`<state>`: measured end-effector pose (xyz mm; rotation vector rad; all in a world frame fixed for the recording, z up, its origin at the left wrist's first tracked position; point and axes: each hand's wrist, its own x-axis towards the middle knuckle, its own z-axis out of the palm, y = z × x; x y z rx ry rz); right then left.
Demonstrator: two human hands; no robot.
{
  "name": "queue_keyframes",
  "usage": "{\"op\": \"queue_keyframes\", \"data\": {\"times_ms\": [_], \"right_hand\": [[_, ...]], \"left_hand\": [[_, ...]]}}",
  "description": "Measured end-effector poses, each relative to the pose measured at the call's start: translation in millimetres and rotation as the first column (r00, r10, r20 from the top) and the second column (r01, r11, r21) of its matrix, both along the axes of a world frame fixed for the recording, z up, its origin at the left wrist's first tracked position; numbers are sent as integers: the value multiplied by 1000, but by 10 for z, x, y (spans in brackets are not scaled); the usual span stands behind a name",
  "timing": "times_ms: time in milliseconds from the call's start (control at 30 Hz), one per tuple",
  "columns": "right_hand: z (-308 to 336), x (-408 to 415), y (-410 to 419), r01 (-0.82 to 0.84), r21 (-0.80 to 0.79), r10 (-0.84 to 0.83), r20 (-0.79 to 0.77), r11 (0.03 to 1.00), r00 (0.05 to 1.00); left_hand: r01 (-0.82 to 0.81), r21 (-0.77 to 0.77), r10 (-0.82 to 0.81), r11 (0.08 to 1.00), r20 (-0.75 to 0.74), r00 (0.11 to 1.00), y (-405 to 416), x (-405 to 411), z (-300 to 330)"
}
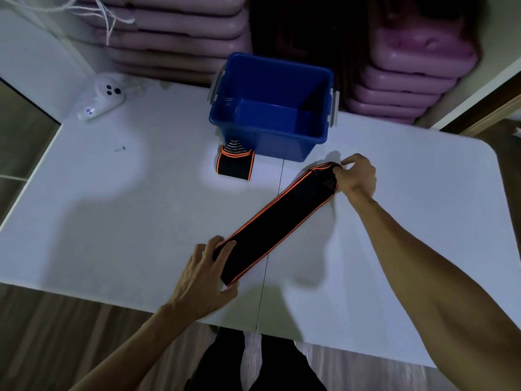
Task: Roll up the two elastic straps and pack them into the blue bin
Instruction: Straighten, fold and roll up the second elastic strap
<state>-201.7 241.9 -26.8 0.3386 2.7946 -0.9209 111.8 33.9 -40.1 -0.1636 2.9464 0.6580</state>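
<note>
Before us a wide white folding table [112, 221] with a thin seam down its middle fills most of the view, and behind it rise stacks of pale pink moulded plastic pieces [174, 38]. At the table's far middle stands the blue rectangular plastic bin [313, 142] with grey side latches, open at the top; its floor shows bare blue and we see nothing in it. Across the seam lies the long black elastic strap with orange edges [282, 221], stretched flat, its long axis running diagonally from near-left to far-right, the far end pointing toward the bin's right corner. Our right hand [356, 177] pinches that far end, where the fabric bunches between thumb and fingertips. Our left hand [203, 273] grips the near end, fingers laid over the top of the strap and thumb at its lower edge. Just in front of the bin's left corner, touching or nearly touching its wall, sits the second black strap with orange edges [235, 165], already gathered into a short roll. At the far left lie a white handheld controller [103, 98] and, nearer, a small silver screw [119, 149].
</note>
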Motion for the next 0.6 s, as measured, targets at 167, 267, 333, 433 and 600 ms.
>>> {"op": "queue_keyframes", "data": {"times_ms": [167, 267, 333, 433, 600], "right_hand": [[-10, 118, 113, -132, -163, 133, -6, 978, 991], [-53, 514, 142, -285, -83, 267, -179, 955, 947], [-108, 962, 144, -428, -29, 402, -296, 903, 867], [-202, 1734, 146, -641, -1, 600, -349, 768, 720], [-470, 2662, 58, -775, 124, 768, -299, 619, 566]], "left_hand": [[-14, 33, 13, 999, 30, 999, 161, 30, -13], [-21, 188, 12, 982, 51, 999, 153, 81, -27], [26, 295, -42, 955, 48, 998, 54, 90, -35], [225, 324, -240, 919, 7, 971, -164, 75, -51], [439, 236, -443, 867, -40, 896, -394, -110, -81]]}}
